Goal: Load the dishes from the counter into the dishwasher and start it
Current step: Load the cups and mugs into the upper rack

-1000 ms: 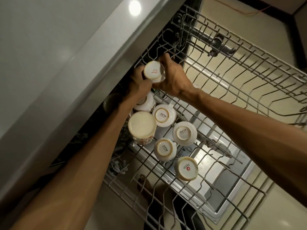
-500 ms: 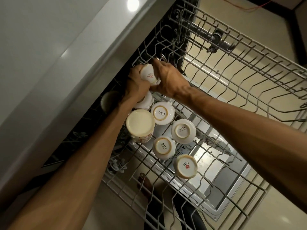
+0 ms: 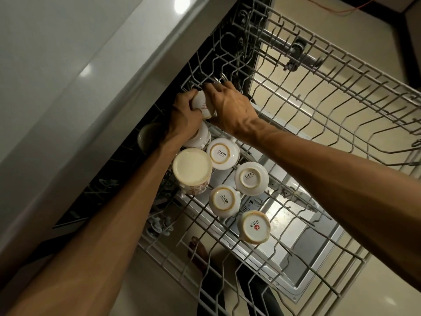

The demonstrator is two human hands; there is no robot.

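I have a small white ceramic cup with a red mark on its base (image 3: 203, 105) between both hands at the back left corner of the pulled-out grey wire upper rack (image 3: 319, 92), just under the edge of the pale grey surface (image 3: 68, 76). My left hand (image 3: 184, 117) has its fingers curled round the cup's left side, and my right hand (image 3: 230, 106) wraps it from the right, fingertips reaching toward the rack's rear tines. The cup lies tilted, base toward me, not yet seated.

To do this well I would turn the mouth fully down and lower it between the tines behind the white cup partly hidden under my left wrist (image 3: 200, 137), leaving a gap so the two do not knock. I think there is a free slot there, though the dark corner makes that hard to confirm. Nearer me sit the tall cream mug with a patterned side (image 3: 192, 169), three white cups marked SISTA (image 3: 223, 153) and one white cup with a red logo (image 3: 254, 226), all inverted. I would release only once the rim sits steady on the wires.
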